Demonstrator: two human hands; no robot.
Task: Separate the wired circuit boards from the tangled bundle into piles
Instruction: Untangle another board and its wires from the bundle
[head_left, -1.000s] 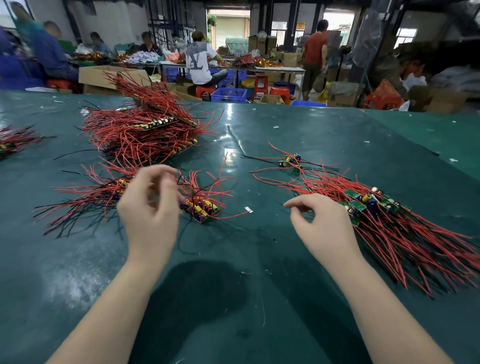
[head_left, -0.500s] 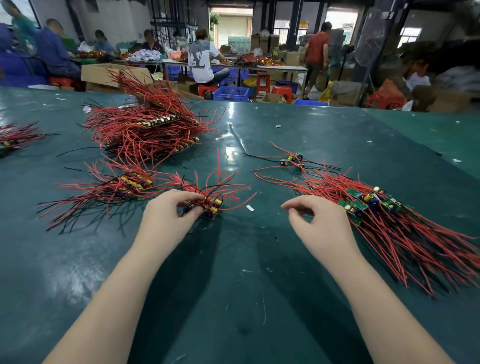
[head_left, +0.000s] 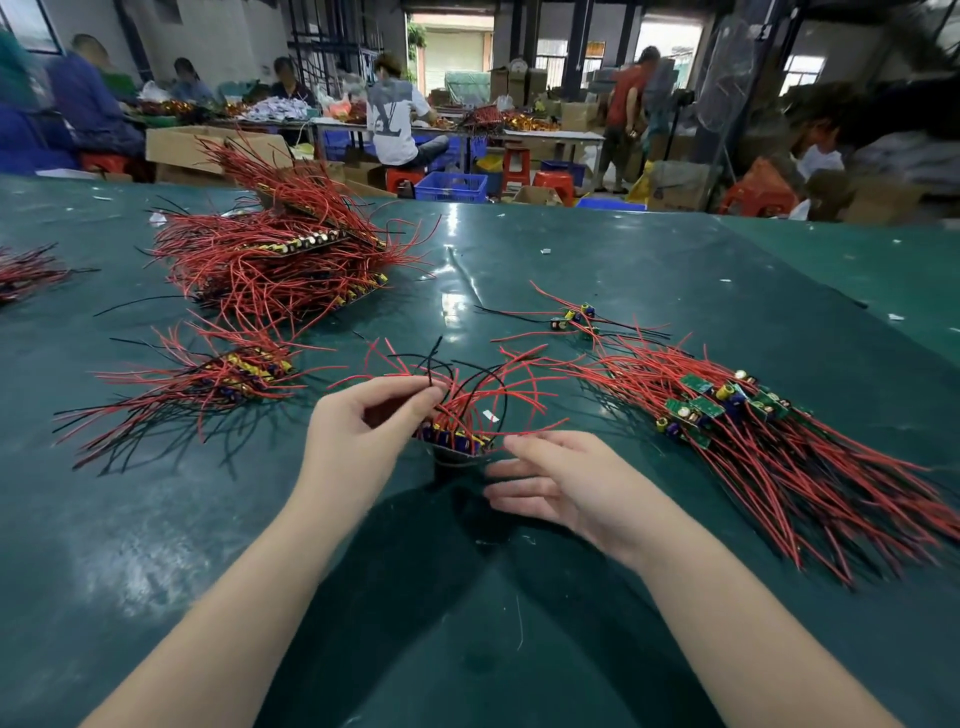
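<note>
Small bundle (head_left: 457, 415) — red, black wires splayed.

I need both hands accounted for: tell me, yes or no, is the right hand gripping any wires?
No. The right hand lies open with straight fingers beside the small bundle, while the left hand pinches its wires.

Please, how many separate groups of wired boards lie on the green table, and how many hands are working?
Groups of wired boards: 6 (far-left, big, left, held, small, right)
Hands: 2 (left hand, right hand)
Total: 8
</note>
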